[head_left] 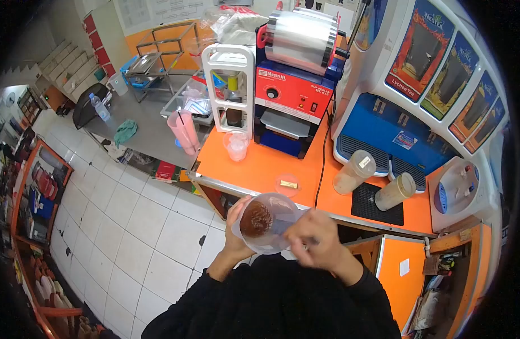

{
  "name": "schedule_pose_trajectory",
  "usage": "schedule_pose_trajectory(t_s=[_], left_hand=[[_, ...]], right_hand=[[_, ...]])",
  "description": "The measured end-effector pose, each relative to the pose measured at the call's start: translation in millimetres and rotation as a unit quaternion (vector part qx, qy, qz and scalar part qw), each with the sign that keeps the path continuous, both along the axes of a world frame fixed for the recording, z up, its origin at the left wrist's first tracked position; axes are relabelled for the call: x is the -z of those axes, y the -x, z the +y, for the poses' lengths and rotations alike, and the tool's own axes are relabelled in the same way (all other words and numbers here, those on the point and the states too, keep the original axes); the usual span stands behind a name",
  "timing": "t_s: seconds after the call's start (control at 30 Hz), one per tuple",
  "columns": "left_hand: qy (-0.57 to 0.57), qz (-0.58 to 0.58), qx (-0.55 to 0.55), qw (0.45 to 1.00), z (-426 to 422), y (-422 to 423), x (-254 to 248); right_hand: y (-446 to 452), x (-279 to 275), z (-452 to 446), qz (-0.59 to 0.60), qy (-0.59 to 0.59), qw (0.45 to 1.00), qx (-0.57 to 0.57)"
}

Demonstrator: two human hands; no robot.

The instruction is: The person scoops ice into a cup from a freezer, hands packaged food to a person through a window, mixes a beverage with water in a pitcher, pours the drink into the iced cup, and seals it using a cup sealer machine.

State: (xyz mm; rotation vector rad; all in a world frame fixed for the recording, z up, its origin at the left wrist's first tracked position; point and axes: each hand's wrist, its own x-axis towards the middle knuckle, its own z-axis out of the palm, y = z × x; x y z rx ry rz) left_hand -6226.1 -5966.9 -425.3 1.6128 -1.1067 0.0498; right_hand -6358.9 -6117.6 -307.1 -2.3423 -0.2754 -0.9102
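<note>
My left hand (236, 229) is wrapped round the side of a translucent plastic jar (287, 210), tilted with its mouth toward me. Brown contents (256, 220) show inside it; whether powder or liquid I cannot tell. At the jar's right rim is my right hand (316, 238), fingers curled and blurred by motion. Something small and dark shows at those fingers, too unclear to name. Just beyond the jar, a round clear lid (287, 185) with a yellowish label lies on the orange counter (237, 176).
A red cup sealer (294, 96) stands behind the counter's front. Right of it are two lidded jars (355, 172), a black mat (378, 198) and a drink dispenser (395, 127). Left are a plastic cup (236, 148), a pink tumbler (183, 131) and a white rack (230, 90).
</note>
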Motion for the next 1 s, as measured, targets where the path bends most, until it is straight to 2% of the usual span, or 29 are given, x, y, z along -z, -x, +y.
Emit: schedule_pose_trajectory(t_s=[0.1,0.13,0.23,0.27,0.3,0.37,0.4,0.5,0.53,0.6,0.67,0.77,0.8,0.87,0.9,1.0], left_hand=[[0.028,0.036,0.000,0.999,-20.5,-4.5,1.9],[0.028,0.046,0.003,0.999,-28.3,-5.8,3.0],[0.034,0.056,0.005,0.998,-48.6,-10.2,3.4],[0.043,0.049,0.000,0.998,-55.2,-10.2,3.1],[0.052,0.044,-0.004,0.998,-61.9,-10.0,3.1],[0.042,0.071,0.008,0.997,-74.0,-12.4,4.0],[0.035,0.084,0.015,0.996,-78.0,-13.2,4.7],[0.006,0.058,0.016,0.998,-91.0,-15.8,7.7],[-0.010,0.047,0.022,0.999,-94.4,-15.5,7.4],[-0.037,0.023,0.033,0.998,-103.5,-17.1,4.0],[-0.017,0.056,0.039,0.998,-109.1,-14.6,8.0],[0.025,0.147,0.077,0.986,-119.9,-8.5,4.9],[0.042,0.184,0.094,0.977,-123.9,-6.4,3.3],[0.041,0.124,0.099,0.986,-130.7,-8.0,1.8],[0.040,0.094,0.103,0.989,-133.2,-8.9,1.2],[0.035,0.147,0.138,0.979,-143.4,-12.1,6.1]], right_hand=[[-8.9,5.3,-26.3,-0.010,0.024,0.998,0.052],[-9.6,-2.5,-25.6,-0.009,0.029,1.000,0.009],[-11.2,-1.8,-45.1,-0.007,0.016,1.000,-0.009],[-14.9,4.3,-59.5,-0.013,-0.022,1.000,0.018],[-15.9,3.9,-65.3,-0.016,0.001,1.000,0.014],[-17.2,1.2,-74.3,-0.022,0.045,0.999,0.005],[-13.7,-2.2,-72.9,0.018,0.057,0.998,-0.031],[-15.4,9.8,-100.6,-0.016,-0.002,1.000,0.010],[-13.8,6.0,-107.9,-0.003,-0.011,0.998,0.065],[-11.4,5.4,-107.0,0.006,0.014,1.000,0.004],[-8.5,5.8,-104.8,0.022,0.019,0.999,-0.028],[-9.3,8.3,-130.5,-0.010,-0.021,0.998,0.062],[-7.9,7.3,-129.5,-0.007,-0.008,0.999,0.032],[-5.8,4.3,-122.4,-0.002,0.015,1.000,-0.024],[-4.4,4.6,-125.2,-0.011,0.013,1.000,0.000],[-4.0,-8.2,-141.2,-0.007,0.022,0.997,0.079]])
